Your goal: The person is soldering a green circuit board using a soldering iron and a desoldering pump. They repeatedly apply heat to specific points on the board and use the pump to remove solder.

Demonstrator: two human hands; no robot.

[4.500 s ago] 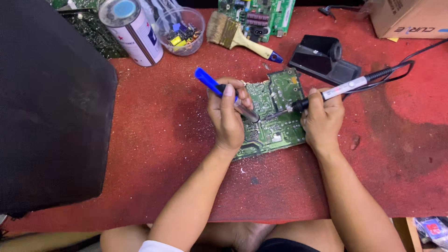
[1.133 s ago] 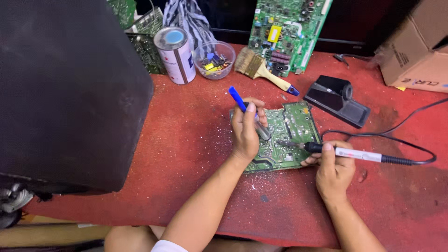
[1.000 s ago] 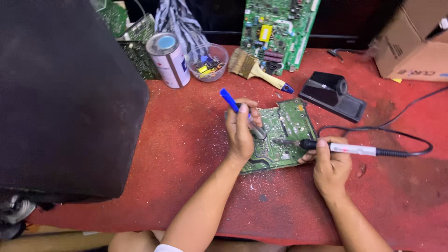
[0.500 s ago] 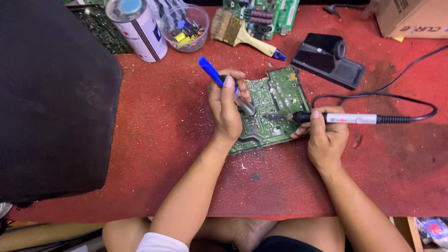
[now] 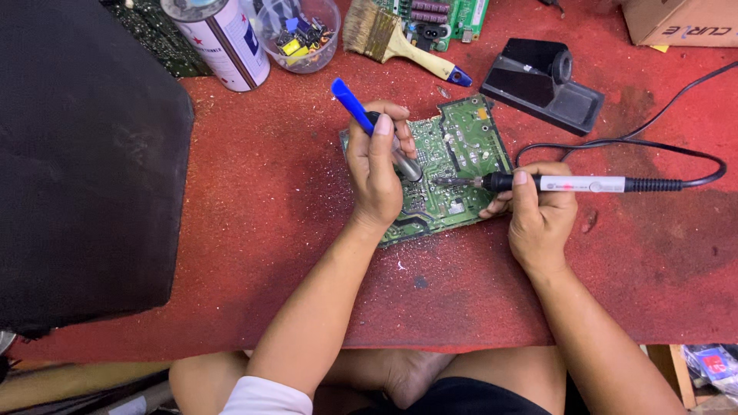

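On the red bench, the circuit board is lying between both hands, left hand gripping a blue-handled suction tool, right hand pointing a soldering iron leftward at it.

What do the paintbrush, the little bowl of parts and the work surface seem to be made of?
The paintbrush looks like pale unfinished wood with tan bristles and a blue, probably plastic, handle tip. The small bowl seems to be clear plastic, since the parts show through its wall. The work surface looks like a red, fuzzy, matte felt or carpet covering, dusted with pale specks.
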